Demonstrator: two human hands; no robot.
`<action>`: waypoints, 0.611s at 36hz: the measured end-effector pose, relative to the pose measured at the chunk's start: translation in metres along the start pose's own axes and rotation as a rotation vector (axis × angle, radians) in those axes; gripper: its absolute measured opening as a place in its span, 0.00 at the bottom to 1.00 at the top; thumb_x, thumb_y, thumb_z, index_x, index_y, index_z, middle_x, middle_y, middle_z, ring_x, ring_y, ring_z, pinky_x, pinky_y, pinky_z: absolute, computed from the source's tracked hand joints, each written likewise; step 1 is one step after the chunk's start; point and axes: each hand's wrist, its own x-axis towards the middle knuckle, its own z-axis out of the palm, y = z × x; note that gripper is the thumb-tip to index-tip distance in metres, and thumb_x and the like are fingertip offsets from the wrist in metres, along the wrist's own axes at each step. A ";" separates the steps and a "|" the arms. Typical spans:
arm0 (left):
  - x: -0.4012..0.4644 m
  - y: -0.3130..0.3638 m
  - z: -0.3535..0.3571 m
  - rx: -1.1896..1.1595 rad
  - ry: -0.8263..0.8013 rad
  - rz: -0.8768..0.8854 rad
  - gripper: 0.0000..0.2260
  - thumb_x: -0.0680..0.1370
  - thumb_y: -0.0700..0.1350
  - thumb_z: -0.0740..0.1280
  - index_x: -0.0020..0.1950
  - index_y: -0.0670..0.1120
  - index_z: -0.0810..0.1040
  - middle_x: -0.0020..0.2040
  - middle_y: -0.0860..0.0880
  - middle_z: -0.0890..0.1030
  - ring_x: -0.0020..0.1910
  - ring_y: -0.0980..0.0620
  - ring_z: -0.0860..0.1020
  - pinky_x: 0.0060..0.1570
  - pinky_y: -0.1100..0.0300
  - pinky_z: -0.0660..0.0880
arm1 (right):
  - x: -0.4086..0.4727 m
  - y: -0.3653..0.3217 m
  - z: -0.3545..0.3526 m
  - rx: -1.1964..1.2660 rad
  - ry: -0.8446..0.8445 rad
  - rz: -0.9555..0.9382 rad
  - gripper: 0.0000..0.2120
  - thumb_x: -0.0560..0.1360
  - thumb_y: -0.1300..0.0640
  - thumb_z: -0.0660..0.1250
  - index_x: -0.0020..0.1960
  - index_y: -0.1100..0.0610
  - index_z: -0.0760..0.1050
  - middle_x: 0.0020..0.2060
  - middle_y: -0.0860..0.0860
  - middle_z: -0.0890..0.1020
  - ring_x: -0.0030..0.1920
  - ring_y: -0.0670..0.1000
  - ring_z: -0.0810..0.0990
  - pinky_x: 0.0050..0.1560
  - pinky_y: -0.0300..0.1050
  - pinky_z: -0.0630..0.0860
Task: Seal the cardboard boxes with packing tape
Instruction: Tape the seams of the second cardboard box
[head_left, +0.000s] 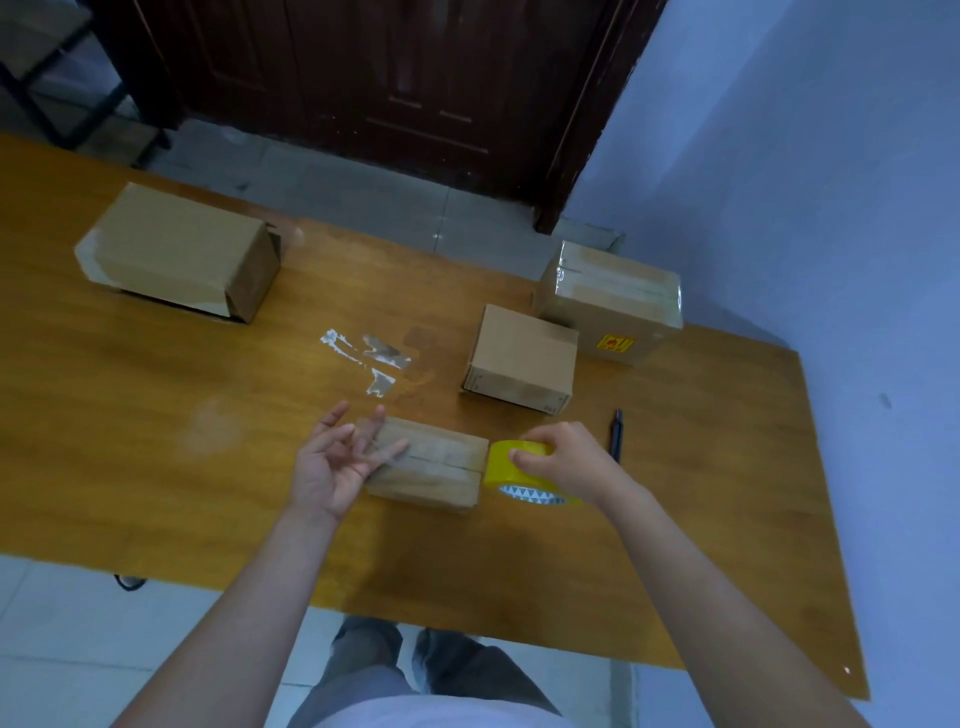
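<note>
Head view: small flat brown cardboard box at table centre. Right hand grips yellow packing-tape roll at box's 3 o'clock. Left hand at 9 o'clock, fingers spread, holding nothing.

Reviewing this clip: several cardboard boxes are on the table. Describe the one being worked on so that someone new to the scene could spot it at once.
Start at the near edge of the wooden table, where both hands are. The flat cardboard box lies between the left hand, whose fingers are spread over its left end, and the right hand gripping the yellow tape roll. It is the lowest, nearest box, with a seam along its top.
</note>
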 end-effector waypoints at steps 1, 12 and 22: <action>0.000 0.000 0.000 0.001 0.004 0.000 0.31 0.53 0.29 0.77 0.53 0.43 0.73 0.43 0.38 0.81 0.53 0.38 0.81 0.42 0.29 0.75 | 0.001 0.001 0.001 0.002 0.001 0.002 0.22 0.77 0.45 0.64 0.64 0.59 0.76 0.60 0.53 0.79 0.58 0.52 0.77 0.58 0.47 0.75; -0.002 -0.001 0.003 0.021 0.039 0.010 0.17 0.67 0.29 0.63 0.52 0.43 0.73 0.41 0.39 0.82 0.51 0.40 0.82 0.43 0.30 0.76 | 0.000 0.010 0.005 0.039 0.063 -0.014 0.19 0.76 0.46 0.65 0.60 0.57 0.79 0.48 0.49 0.80 0.42 0.46 0.77 0.39 0.40 0.75; -0.004 -0.003 0.006 0.054 0.044 0.012 0.17 0.67 0.30 0.62 0.53 0.43 0.72 0.45 0.39 0.80 0.55 0.40 0.80 0.45 0.30 0.75 | -0.009 0.021 0.000 0.136 0.103 0.006 0.16 0.76 0.47 0.66 0.57 0.56 0.80 0.46 0.48 0.82 0.43 0.47 0.80 0.44 0.47 0.79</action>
